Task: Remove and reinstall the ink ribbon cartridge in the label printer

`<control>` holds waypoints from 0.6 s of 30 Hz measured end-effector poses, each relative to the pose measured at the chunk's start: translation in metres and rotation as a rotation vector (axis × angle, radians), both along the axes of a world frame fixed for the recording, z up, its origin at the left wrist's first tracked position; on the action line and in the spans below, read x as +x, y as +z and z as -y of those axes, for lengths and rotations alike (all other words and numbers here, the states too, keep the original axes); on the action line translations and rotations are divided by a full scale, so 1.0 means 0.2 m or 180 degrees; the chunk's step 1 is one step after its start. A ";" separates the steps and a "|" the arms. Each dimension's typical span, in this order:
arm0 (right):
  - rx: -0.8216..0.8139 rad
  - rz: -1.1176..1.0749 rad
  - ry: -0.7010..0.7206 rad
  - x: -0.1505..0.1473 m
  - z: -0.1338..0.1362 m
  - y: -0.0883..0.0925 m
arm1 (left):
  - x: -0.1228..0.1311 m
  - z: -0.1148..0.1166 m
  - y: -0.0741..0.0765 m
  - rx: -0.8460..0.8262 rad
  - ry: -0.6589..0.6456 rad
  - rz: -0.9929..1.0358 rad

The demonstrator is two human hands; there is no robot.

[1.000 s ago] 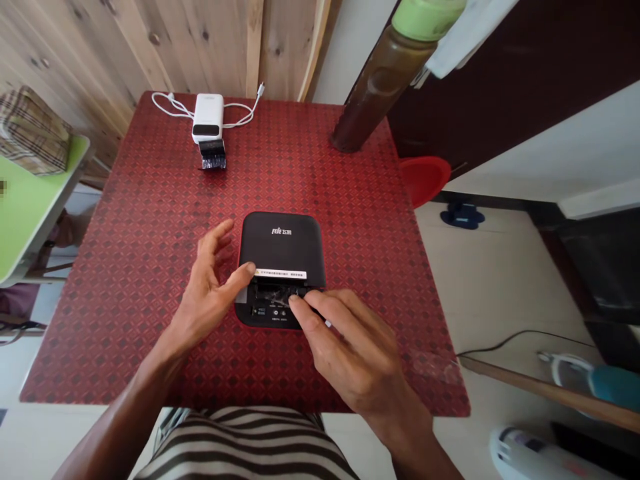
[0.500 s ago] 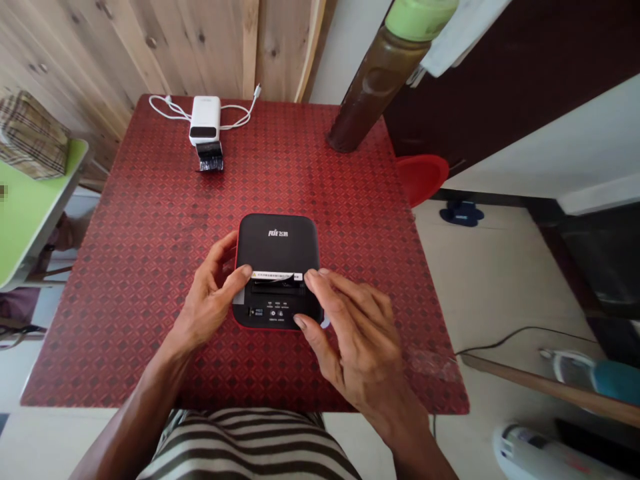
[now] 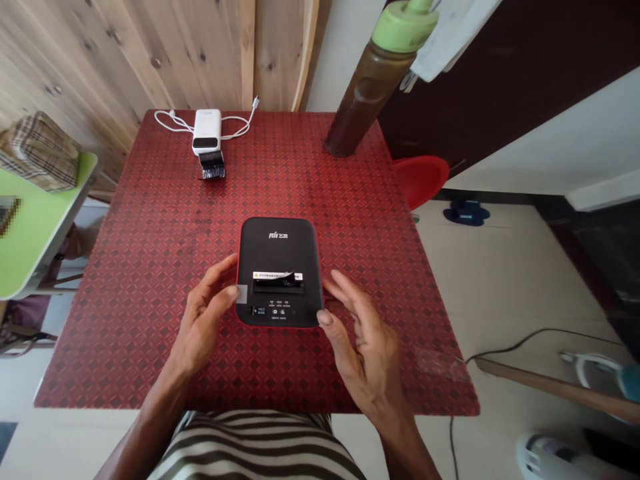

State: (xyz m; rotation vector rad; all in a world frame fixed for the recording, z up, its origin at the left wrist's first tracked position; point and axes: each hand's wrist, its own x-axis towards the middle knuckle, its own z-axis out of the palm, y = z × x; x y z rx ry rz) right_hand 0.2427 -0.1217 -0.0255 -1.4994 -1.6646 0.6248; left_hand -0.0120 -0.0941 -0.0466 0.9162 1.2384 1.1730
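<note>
a white power bank (image 3: pixel 207 130) and a tall brown bottle (image 3: pixel 373 87) sit at the far end of the red table (image 3: pixel 150 267) — well away from the black box (image 3: pixel 280 257) in the middle. the left hand (image 3: pixel 203 320) touches the box's left side, fingers loose and apart. the right hand (image 3: pixel 360 333) is spread wide — thumb at the near right corner.

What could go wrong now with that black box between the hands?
The left hand and right hand only touch the sides of the black printer with open fingers, so it might slip if lifted like that. The white label above its slot curls up in the middle and could catch or peel off. The tall brown bottle stands near the far right edge of the table; a jolt might tip it.
</note>
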 end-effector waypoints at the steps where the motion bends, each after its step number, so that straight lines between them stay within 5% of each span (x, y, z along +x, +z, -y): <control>1: -0.0047 -0.0044 -0.0018 -0.01 0.00 -0.01 | 0.00 0.01 0.00 -0.0006 -0.0042 -0.0026; 18: 0.0128 0.0050 -0.0034 -0.03 0.02 0.00 | -0.01 0.08 0.08 -0.0103 -0.0084 -0.0409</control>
